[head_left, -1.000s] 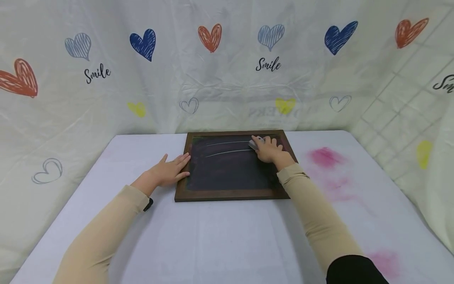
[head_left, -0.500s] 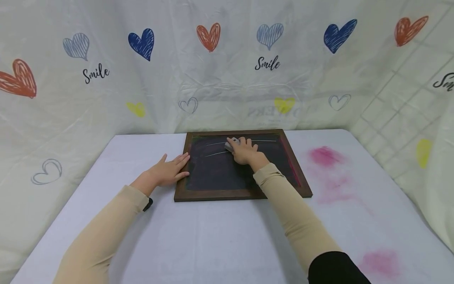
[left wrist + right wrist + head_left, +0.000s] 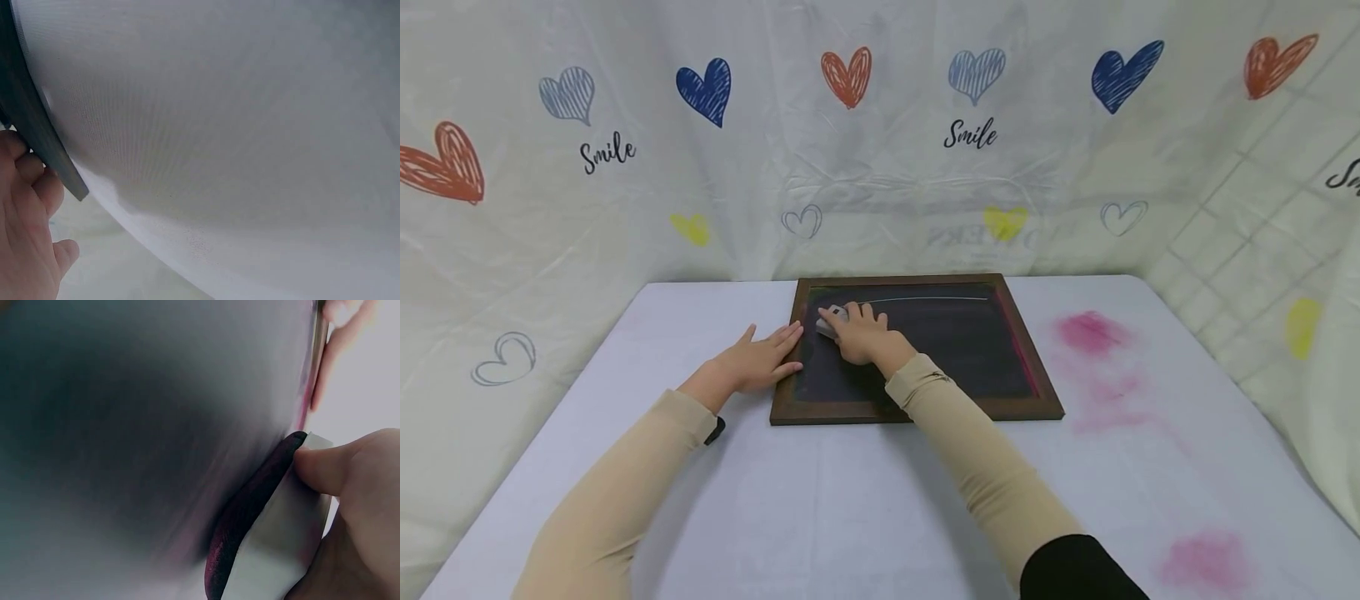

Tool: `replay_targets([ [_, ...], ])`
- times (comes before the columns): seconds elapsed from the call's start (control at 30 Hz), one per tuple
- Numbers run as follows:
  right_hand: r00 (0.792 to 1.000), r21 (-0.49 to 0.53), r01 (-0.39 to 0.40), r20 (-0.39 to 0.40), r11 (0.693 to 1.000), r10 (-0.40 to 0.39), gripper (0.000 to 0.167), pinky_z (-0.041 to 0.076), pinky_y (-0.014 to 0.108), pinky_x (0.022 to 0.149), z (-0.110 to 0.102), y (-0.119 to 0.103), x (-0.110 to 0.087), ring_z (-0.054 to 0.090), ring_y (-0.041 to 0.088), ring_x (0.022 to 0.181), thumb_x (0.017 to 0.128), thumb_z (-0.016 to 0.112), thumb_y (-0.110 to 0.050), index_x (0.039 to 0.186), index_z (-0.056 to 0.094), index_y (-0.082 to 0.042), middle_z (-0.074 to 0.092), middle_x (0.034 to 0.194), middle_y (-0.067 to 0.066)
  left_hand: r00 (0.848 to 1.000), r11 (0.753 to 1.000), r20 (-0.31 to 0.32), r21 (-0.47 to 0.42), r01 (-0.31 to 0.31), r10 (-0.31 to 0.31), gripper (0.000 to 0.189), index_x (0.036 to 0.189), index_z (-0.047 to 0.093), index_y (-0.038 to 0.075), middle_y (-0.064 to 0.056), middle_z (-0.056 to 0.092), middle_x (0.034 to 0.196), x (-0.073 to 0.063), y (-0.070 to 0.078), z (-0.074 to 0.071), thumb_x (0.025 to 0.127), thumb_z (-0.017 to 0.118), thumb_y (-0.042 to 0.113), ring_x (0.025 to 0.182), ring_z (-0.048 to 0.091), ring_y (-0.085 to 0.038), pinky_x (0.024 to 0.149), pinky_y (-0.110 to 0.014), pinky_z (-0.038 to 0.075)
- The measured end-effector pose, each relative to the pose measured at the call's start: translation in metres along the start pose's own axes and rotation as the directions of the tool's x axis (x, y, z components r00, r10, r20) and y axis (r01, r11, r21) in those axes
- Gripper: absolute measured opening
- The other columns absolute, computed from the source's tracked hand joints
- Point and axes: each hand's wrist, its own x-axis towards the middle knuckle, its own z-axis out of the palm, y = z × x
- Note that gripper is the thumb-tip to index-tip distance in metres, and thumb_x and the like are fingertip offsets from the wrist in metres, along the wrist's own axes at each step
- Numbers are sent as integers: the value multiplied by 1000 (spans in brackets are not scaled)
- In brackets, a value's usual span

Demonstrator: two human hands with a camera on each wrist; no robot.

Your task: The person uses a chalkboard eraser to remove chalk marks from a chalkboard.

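Observation:
A chalkboard [image 3: 940, 358] in a brown wooden frame lies flat on the table, with one thin white chalk line [image 3: 925, 298] near its top. My right hand [image 3: 861, 335] grips a grey-and-white chalkboard eraser [image 3: 832, 322] against the board's upper left part. In the right wrist view, the thumb lies along the white body of the eraser [image 3: 269, 550], and its dark felt pad faces the board. Fingers spread and straight, my left hand [image 3: 758, 362] rests on the left side of the frame. The left wrist view shows its fingertips at the frame's edge [image 3: 37, 119].
A white cloth [image 3: 820, 508] covers the table, with pink smudges [image 3: 1093, 332] on the right. Behind it hangs a pale curtain [image 3: 895, 167] printed with hearts and the word "Smile". A red-pink streak [image 3: 1018, 350] runs along the board's right inner edge.
My right hand has swept the eraser leftward across the board. Of the two white lines, the lower one is no longer seen and the upper one shows right of the hand. My left hand stays put.

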Motion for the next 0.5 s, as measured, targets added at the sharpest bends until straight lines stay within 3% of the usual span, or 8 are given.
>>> replay_targets([
  [0.13,1000,-39,24,-19,999,-24,60,23,57,118,3,2,-2,24,37,148,111,44,-29,165,18,-36,24,163,14,1000,1000,3,-1,1,-1,75,164,12,1,-16,13,169,1,1,0,110,39,47,154,21,-31,119,-68,4],
  [0.23,1000,-51,17,-15,999,-18,59,24,57,117,3,16,-4,24,37,148,112,41,-28,166,17,-36,24,164,14,1000,1000,9,-8,-8,8,76,164,11,1,-16,12,170,1,3,0,110,38,48,154,20,-31,119,-67,4],
  [0.5,999,4,-53,-4,999,53,61,23,60,115,-10,81,-26,21,41,148,112,40,-24,167,13,-32,18,165,19,1000,1000,6,-11,-12,12,76,164,11,1,-16,10,170,-1,0,-1,110,39,47,154,19,-31,119,-67,2],
])
